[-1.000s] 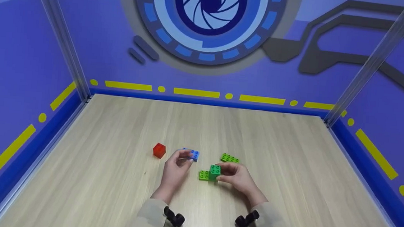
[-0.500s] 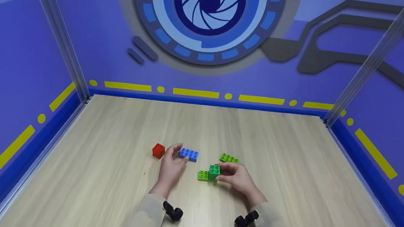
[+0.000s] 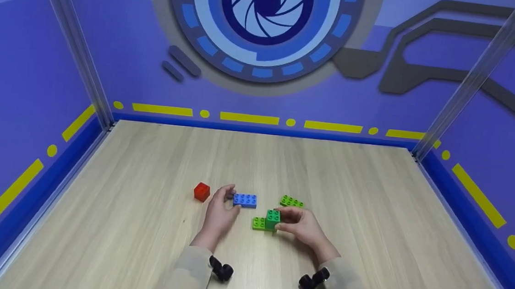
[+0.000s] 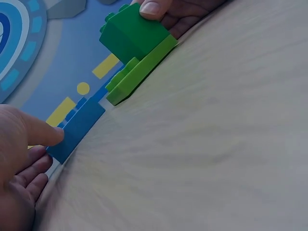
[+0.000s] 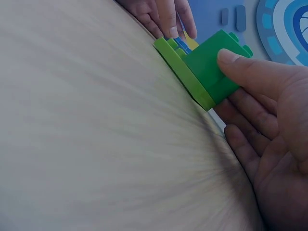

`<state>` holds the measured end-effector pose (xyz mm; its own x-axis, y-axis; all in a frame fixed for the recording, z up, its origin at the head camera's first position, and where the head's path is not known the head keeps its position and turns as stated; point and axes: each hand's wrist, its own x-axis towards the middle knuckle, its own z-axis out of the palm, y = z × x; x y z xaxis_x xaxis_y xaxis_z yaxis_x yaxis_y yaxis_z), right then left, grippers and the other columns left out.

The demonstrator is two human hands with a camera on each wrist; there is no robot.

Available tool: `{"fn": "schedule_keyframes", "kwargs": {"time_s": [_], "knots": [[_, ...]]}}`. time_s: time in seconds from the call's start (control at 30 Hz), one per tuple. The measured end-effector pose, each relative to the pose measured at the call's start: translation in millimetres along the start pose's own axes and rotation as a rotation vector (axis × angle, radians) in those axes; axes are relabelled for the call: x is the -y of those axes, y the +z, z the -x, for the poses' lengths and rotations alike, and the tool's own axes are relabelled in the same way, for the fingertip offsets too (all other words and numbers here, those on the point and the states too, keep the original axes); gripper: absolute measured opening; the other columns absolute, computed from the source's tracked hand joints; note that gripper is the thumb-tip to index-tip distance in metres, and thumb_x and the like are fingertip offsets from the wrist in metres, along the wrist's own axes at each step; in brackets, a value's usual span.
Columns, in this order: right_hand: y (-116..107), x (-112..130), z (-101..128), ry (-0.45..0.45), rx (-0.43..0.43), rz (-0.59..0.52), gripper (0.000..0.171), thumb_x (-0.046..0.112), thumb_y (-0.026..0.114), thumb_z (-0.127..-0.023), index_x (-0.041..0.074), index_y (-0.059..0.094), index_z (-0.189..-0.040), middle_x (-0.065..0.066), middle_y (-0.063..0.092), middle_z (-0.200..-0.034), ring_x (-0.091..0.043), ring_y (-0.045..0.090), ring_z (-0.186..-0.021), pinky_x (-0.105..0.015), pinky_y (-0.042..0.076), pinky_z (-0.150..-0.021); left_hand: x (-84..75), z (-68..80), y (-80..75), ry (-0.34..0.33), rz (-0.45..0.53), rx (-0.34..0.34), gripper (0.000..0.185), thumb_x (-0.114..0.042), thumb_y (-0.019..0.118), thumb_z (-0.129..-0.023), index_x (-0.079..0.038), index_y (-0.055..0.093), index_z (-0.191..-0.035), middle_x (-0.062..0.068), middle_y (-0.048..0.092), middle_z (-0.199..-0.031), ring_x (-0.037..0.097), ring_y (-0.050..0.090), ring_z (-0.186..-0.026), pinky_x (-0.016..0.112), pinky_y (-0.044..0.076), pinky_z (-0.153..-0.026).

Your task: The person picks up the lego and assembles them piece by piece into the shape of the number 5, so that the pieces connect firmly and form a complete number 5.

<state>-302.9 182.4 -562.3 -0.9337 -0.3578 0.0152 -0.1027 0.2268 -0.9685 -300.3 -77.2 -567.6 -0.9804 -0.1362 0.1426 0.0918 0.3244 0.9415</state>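
Here my right hand (image 3: 304,226) pinches the green stack (image 3: 268,220) to steady it, while my left hand (image 3: 220,210), fingers straight, touches the blue brick (image 3: 245,200) near the tabletop's middle.

Cube (image 3: 202,191) left of bricks (image 3: 245,200) (apparently apart)

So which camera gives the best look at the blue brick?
The head view: the blue brick lies whole, studs up, on the table by the left hand. The left wrist view shows it edge-on; the right wrist view shows only a sliver.
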Motion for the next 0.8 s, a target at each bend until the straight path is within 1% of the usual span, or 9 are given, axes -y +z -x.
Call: {"fn": "schedule_keyframes", "kwargs": {"time_s": [0.07, 0.27, 0.37, 0.5, 0.57, 0.7, 0.8], "knots": [[0.0, -0.1, 0.1, -0.002, 0.001, -0.008, 0.043, 0.004, 0.083, -0.083, -0.003, 0.070, -0.124, -0.020, 0.072, -0.126, -0.013, 0.071, -0.106, -0.018, 0.056, -0.093, -0.5, 0.7, -0.3, 0.002, -0.030, 0.013, 0.058, 0.000, 0.074, -0.088, -0.005, 0.054, -0.142, 0.013, 0.063, -0.135, 0.032, 0.057, -0.130, 0.049, 0.044, -0.116], [-0.5, -0.7, -0.1, -0.005, 0.000, 0.007, 0.043, 0.006, 0.083, -0.084, -0.001, 0.070, -0.124, -0.018, 0.072, -0.127, -0.014, 0.071, -0.108, -0.019, 0.056, -0.095, -1.0, 0.2, -1.0, 0.014, -0.126, 0.061, 0.053, -0.002, 0.072, -0.092, -0.003, 0.056, -0.143, 0.017, 0.059, -0.145, 0.036, 0.051, -0.141, 0.049, 0.040, -0.121], [-0.5, -0.8, 0.2, -0.011, 0.000, 0.011, 0.042, 0.006, 0.083, -0.084, -0.001, 0.071, -0.124, -0.018, 0.073, -0.127, -0.017, 0.071, -0.109, -0.019, 0.056, -0.094, -1.7, 0.9, -1.7, 0.022, -0.149, 0.076, 0.050, -0.001, 0.072, -0.092, -0.002, 0.059, -0.140, 0.018, 0.060, -0.144, 0.036, 0.051, -0.140, 0.050, 0.041, -0.120], [-0.3, 0.0, 1.4, -0.015, 0.001, 0.011, 0.042, 0.005, 0.082, -0.085, -0.002, 0.071, -0.124, -0.019, 0.073, -0.124, -0.017, 0.071, -0.108, -0.018, 0.056, -0.090, -3.2, 2.5, -2.0, 0.019, -0.161, 0.078, 0.048, -0.001, 0.074, -0.091, -0.002, 0.062, -0.138, 0.017, 0.062, -0.140, 0.035, 0.053, -0.137, 0.049, 0.042, -0.119], [-0.7, 0.1, 1.7, -0.019, 0.001, 0.016, 0.042, 0.005, 0.082, -0.085, -0.002, 0.070, -0.124, -0.019, 0.073, -0.124, -0.016, 0.071, -0.107, -0.018, 0.056, -0.090, -4.1, 2.9, -2.1, 0.019, -0.164, 0.083, 0.049, -0.001, 0.074, -0.090, -0.002, 0.062, -0.137, 0.017, 0.063, -0.139, 0.035, 0.053, -0.137, 0.048, 0.043, -0.119], [-0.7, 0.6, 1.4, -0.015, -0.002, 0.019, 0.042, 0.005, 0.082, -0.084, -0.002, 0.071, -0.124, -0.018, 0.074, -0.124, -0.016, 0.071, -0.109, -0.021, 0.056, -0.095, -4.5, 3.3, -2.4, 0.025, -0.148, 0.102, 0.048, -0.002, 0.073, -0.091, -0.003, 0.061, -0.138, 0.016, 0.062, -0.139, 0.035, 0.052, -0.138, 0.050, 0.041, -0.120], [-0.5, 0.2, 0.8, -0.018, -0.003, 0.026, 0.041, 0.005, 0.082, -0.084, -0.002, 0.070, -0.123, -0.017, 0.073, -0.125, -0.018, 0.071, -0.111, -0.025, 0.057, -0.098, -3.4, 4.2, -2.6, 0.028, -0.108, 0.097, 0.048, -0.001, 0.072, -0.091, -0.003, 0.062, -0.138, 0.015, 0.061, -0.139, 0.034, 0.052, -0.139, 0.050, 0.040, -0.121]]}}
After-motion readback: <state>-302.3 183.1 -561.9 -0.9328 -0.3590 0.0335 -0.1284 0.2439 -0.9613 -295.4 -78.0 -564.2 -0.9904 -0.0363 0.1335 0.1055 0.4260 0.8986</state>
